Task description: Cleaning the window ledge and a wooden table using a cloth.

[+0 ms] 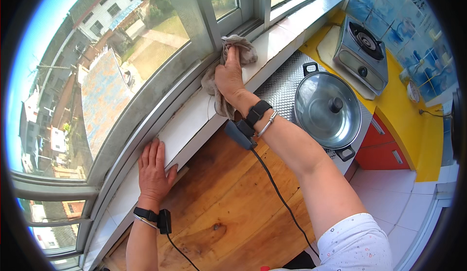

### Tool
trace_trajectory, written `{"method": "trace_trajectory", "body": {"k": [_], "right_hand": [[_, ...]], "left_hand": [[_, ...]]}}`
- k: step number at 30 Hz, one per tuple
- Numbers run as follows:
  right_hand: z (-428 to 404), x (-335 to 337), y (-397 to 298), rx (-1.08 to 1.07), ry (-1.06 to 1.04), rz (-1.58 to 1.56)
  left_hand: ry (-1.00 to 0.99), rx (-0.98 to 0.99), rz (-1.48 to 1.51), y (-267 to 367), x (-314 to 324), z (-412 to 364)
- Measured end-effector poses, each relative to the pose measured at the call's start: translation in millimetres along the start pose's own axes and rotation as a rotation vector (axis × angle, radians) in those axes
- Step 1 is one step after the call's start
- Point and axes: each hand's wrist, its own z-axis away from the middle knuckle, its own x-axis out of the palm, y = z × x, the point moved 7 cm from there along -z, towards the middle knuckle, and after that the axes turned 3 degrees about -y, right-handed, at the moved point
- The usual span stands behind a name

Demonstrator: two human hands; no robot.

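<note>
My right hand (230,77) grips a crumpled grey cloth (245,50) and presses it into the lower corner of the sliding window's frame (215,26). Part of the cloth hangs over the edge of the white tiled sill (184,130). Flat on the sill, further left, rests my left hand (153,169), fingers slightly apart and nothing in it. Its thumb lies at the sill's inner edge. Each wrist wears a black strap with a cabled device and a metal bangle.
A wooden tabletop (219,212) lies below the sill. A lidded pot (324,106) stands on a metallic patterned surface (279,85) to the right. Behind it, a gas stove (361,59) sits on a yellow counter (405,106) over red cabinets (383,147). Black cables (282,194) trail across the wood.
</note>
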Motion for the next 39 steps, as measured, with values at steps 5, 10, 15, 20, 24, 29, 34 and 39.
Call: {"method": "trace_trajectory", "body": {"k": [5,10,15,20,24,29,34,39], "right_hand": [[-31,-19,8,0.001,0.019,0.063],[-94,-76,34,0.225,0.034,0.049],[-56,-40,20,-0.03,0.036,0.131],[-10,-2,-2,0.01,-0.064,0.018],[-15,-5,-1,0.068,-0.084,0.095],[-71,-48,17,0.035,0.028,0.295],[-92,-72,19,0.105,0.054,0.323],[-42,-45,5,0.055,-0.054,0.279]], "left_hand": [[-0.008,-0.012,-0.015,0,-1,3],[-0.001,-0.003,0.007,5,-2,-3],[-0.005,-0.001,0.007,1,0,-2],[-0.013,-0.009,-0.012,-2,-1,0],[-0.004,-0.002,0.011,0,-1,1],[0.009,0.002,0.009,1,0,0],[0.003,0.012,0.035,1,-2,-5],[0.0,0.0,0.023,-1,-3,0]]}}
